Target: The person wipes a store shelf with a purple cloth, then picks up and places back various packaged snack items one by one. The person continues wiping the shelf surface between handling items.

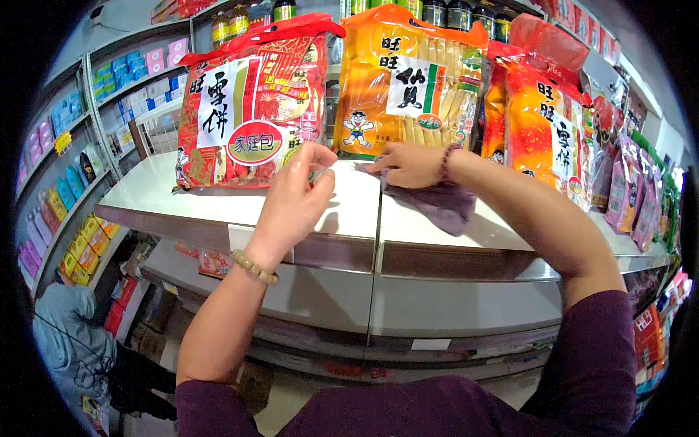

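My right hand (407,166), with a dark beaded bracelet at the wrist, holds a crumpled purple cloth (442,205) against the white shelf (349,202). Directly behind it stands an orange bag of rice crackers (366,104), upright, its lower edge partly covered by that hand. On the left, a large red bag of rice crackers (215,158) leans slightly back on the same shelf. My left hand (303,191) is raised before this bag's lower right corner, fingers bent and thumb apart, with nothing clearly held. Whether its fingertips touch the bag is hard to see.
More orange-red cracker bags (538,128) and pink snack packets (628,185) line the right side. Bottles (458,16) stand on the shelf above. Below is a lower grey shelf (464,306). A person (76,333) bends by the stocked shelves at left.
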Tool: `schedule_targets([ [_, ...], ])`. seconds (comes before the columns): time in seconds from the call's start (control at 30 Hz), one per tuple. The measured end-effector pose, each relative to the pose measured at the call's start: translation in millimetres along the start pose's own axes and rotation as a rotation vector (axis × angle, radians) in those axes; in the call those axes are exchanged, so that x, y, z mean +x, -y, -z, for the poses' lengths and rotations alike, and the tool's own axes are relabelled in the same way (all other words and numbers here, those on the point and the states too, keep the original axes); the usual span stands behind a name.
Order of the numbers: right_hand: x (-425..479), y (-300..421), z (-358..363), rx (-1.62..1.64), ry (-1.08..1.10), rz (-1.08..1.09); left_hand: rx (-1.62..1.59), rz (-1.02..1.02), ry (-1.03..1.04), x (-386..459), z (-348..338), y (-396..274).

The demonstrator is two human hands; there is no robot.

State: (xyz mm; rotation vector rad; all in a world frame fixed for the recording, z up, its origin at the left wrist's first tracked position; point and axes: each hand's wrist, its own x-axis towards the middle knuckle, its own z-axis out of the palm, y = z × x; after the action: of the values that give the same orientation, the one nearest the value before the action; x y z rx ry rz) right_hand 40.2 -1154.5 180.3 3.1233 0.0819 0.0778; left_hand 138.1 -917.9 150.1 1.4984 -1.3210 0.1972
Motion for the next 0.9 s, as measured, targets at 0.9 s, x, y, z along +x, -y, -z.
schedule_targets([
  [0.9, -108, 29, 0, 0.178, -0.204, -0.091, -0.079, 0.115, 0.179, 11, 8, 25],
])
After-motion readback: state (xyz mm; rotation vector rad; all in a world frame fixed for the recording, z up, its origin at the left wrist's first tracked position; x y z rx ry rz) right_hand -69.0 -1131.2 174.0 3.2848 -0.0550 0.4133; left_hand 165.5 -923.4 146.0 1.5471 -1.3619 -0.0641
